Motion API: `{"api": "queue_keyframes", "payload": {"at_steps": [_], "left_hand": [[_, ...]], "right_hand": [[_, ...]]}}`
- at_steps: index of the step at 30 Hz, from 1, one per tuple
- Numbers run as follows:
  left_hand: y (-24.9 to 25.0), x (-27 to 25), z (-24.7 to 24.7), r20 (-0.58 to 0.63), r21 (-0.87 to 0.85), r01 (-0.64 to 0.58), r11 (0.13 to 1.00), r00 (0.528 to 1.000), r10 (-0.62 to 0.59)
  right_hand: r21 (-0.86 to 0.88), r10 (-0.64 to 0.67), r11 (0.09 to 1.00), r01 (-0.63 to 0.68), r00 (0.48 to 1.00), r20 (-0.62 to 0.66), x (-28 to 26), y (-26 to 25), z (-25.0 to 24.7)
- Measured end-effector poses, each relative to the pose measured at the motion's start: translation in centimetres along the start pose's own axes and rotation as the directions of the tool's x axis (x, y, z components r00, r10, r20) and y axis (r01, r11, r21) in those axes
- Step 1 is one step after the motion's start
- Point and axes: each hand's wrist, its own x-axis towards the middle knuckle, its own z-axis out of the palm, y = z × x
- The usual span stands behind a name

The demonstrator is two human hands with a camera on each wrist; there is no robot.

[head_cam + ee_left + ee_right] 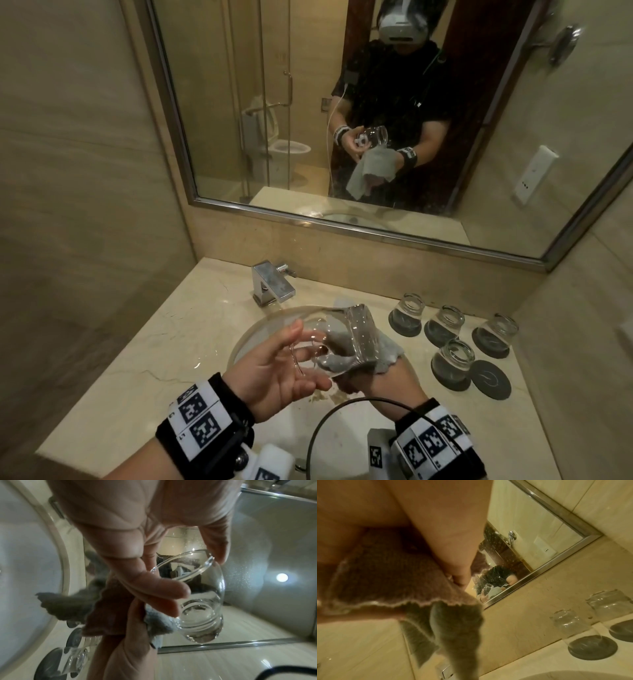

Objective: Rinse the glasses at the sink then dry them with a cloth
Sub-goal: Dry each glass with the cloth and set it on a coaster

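Observation:
A clear tumbler hangs tilted over the sink basin, its thick base pointing up and away. My left hand pinches its rim between thumb and fingers; the left wrist view shows that hand on the tumbler. Just right of it, my right hand grips a grey cloth bunched against the tumbler's lower side. In the right wrist view the cloth fills the palm and hides most of the fingers. The cloth hangs loose below.
Several glasses stand upside down on dark round coasters at the right of the counter, beside one bare coaster. A chrome faucet sits behind the basin. A framed mirror covers the wall. A black cable loops near my right wrist.

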Motion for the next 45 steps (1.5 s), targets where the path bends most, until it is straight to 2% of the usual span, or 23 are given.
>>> {"api": "queue_keyframes", "payload": {"at_steps": [1,3,4,7,9,11,13,15,18,19,21,23,24,25,27,29,30,34,37,41,45], "left_hand": [[-0.1,0.0,0.2,0.025,-0.009,0.002,1.000,1.000,-0.002],[-0.4,0.0,0.4,0.044,-0.021,0.003,1.000,0.999,-0.002],[-0.5,0.0,0.5,0.042,-0.020,-0.002,1.000,0.999,0.002],[-0.7,0.2,0.3,-0.026,0.025,-0.020,0.999,0.999,0.021],[-0.7,0.2,-0.1,-0.088,0.036,-0.041,0.999,0.995,0.044],[-0.8,0.3,-0.4,-0.141,0.024,-0.049,0.999,0.989,0.052],[-0.8,0.4,-0.6,-0.173,0.000,-0.052,0.999,0.984,0.051],[-0.8,0.5,-0.7,-0.187,-0.001,-0.063,0.998,0.980,0.061],[-0.7,0.7,-1.0,-0.181,0.045,-0.085,0.995,0.979,0.092],[-0.7,0.8,-1.0,-0.183,0.062,-0.090,0.994,0.978,0.100],[-0.7,1.1,-1.0,-0.206,0.079,-0.102,0.992,0.972,0.116],[-0.9,1.3,-0.7,-0.221,0.082,-0.113,0.990,0.967,0.129],[-1.1,1.6,-0.5,-0.226,0.098,-0.113,0.989,0.965,0.133],[-1.3,1.8,-0.3,-0.227,0.118,-0.112,0.987,0.964,0.137],[-1.6,2.3,-0.1,-0.229,0.159,-0.102,0.982,0.964,0.137],[-1.8,2.8,0.2,-0.223,0.193,-0.085,0.978,0.966,0.128],[-1.8,2.9,0.4,-0.211,0.203,-0.080,0.976,0.970,0.123],[-1.9,3.9,1.0,-0.148,0.250,-0.051,0.967,0.985,0.090],[-1.8,5.3,1.5,-0.144,0.270,-0.003,0.963,0.989,0.043],[-1.8,7.2,2.4,-0.177,0.287,0.004,0.958,0.983,0.048],[-1.9,9.0,3.7,-0.214,0.247,0.026,0.969,0.976,0.028]], "right_hand": [[-0.053,-0.029,0.998,0.032,0.998,0.054,0.2,-0.5,0.1],[-0.043,-0.031,0.998,0.038,0.986,0.165,-0.1,-0.8,0.4],[-0.021,-0.017,1.000,0.020,0.987,0.158,-0.1,-0.8,0.7],[-0.005,-0.073,0.997,0.074,0.994,0.082,-0.1,0.5,1.0],[0.095,-0.052,0.994,0.049,0.998,0.035,-0.1,0.6,1.0],[0.215,-0.055,0.976,0.041,0.997,0.057,-0.3,0.3,0.8],[0.229,-0.088,0.971,0.069,0.993,0.075,-0.5,-0.2,0.5],[0.128,-0.083,0.989,0.080,0.996,0.024,-0.3,0.6,0.2],[0.018,0.025,1.000,-0.021,0.975,-0.221,0.3,3.0,-0.5],[0.064,0.069,0.997,-0.051,0.945,-0.319,0.5,3.5,-0.7],[0.344,0.172,0.939,-0.018,0.889,-0.423,0.8,3.4,-1.2],[0.620,0.202,0.783,0.057,0.918,-0.340,0.7,2.2,-1.4],[0.658,0.169,0.750,0.070,0.941,-0.293,0.6,1.9,-1.5],[0.634,0.121,0.770,0.074,0.958,-0.258,0.6,2.1,-1.6],[0.476,0.038,0.877,0.067,0.977,-0.208,0.9,2.6,-1.4],[0.343,0.027,0.938,0.046,0.978,-0.206,1.2,3.1,-1.5],[0.336,0.030,0.940,0.048,0.974,-0.224,1.2,3.3,-1.6],[0.502,0.092,0.861,0.084,0.944,-0.316,1.0,3.5,-2.2],[0.523,0.123,0.844,0.115,0.909,-0.398,0.6,4.0,-3.2],[0.490,0.166,0.860,0.141,0.831,-0.530,0.0,4.9,-5.7],[0.335,0.166,0.938,0.087,0.736,-0.656,-0.5,7.2,-8.9]]}}
